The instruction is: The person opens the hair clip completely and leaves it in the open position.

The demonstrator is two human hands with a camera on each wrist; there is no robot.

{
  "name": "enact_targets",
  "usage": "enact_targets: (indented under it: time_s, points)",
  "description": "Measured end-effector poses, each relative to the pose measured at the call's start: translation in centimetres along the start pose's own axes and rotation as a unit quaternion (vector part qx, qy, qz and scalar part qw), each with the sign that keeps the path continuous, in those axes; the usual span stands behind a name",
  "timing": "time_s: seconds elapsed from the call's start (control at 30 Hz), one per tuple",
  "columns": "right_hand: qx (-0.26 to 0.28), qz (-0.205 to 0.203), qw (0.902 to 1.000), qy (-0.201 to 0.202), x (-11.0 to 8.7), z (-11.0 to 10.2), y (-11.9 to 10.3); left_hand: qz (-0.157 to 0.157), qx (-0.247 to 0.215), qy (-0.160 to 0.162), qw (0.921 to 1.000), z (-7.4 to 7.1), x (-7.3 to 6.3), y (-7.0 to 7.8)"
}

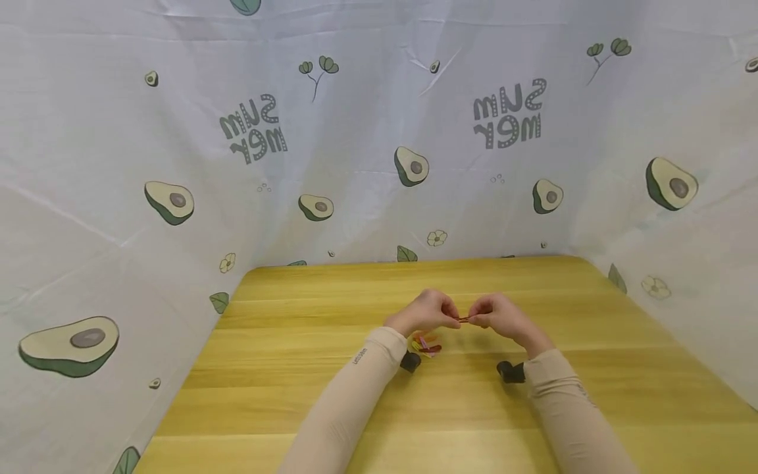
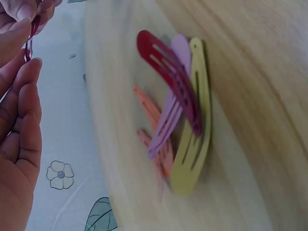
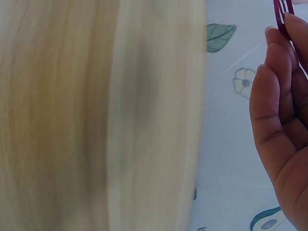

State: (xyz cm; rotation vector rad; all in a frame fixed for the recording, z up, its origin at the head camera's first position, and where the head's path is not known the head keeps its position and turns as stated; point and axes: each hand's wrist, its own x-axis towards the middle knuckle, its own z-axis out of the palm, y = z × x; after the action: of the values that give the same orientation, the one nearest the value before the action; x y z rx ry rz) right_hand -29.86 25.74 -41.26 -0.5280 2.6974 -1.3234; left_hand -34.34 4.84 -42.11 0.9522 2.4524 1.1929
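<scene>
My left hand [image 1: 428, 311] and right hand [image 1: 502, 316] meet above the table, pinching a dark red snap hair clip [image 1: 464, 320] from opposite ends. Fingertips cover both ends of it, and its slotted middle [image 3: 282, 14] shows in the right wrist view. Below the left hand lies a loose pile of snap hair clips. In the left wrist view, a second dark red clip [image 2: 163, 67] rests across a purple clip [image 2: 166, 125] and a yellow clip [image 2: 185, 178]. Orange-pink clips [image 2: 150, 108] lie partly under the purple one.
The wooden table [image 1: 296, 368] has its far edge against a white curtain [image 1: 367, 131] printed with avocados, leaves and lettering. Black wrist devices [image 1: 510, 372] sit under both sleeved wrists, the left one close beside the pile.
</scene>
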Motion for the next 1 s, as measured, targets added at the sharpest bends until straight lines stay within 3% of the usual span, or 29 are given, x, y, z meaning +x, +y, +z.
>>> enact_targets:
  time_s: [0.3,0.67,0.8,1.0]
  points:
    - [0.007,0.05,0.9987,-0.008,0.2,-0.2,2.0,-0.003,0.07,-0.01,0.9975,1.3,1.2,0.0]
    - [-0.004,0.061,0.9979,-0.021,0.5,0.0,3.0,-0.032,0.1,-0.023,0.9943,2.1,1.6,0.0]
    - [-0.018,0.058,0.9978,-0.026,0.5,0.2,3.4,-0.046,0.093,-0.027,0.9942,2.4,1.7,-0.1]
    - [-0.017,0.067,0.9971,-0.031,0.5,0.3,3.5,-0.102,0.05,-0.037,0.9928,3.0,1.3,0.2]
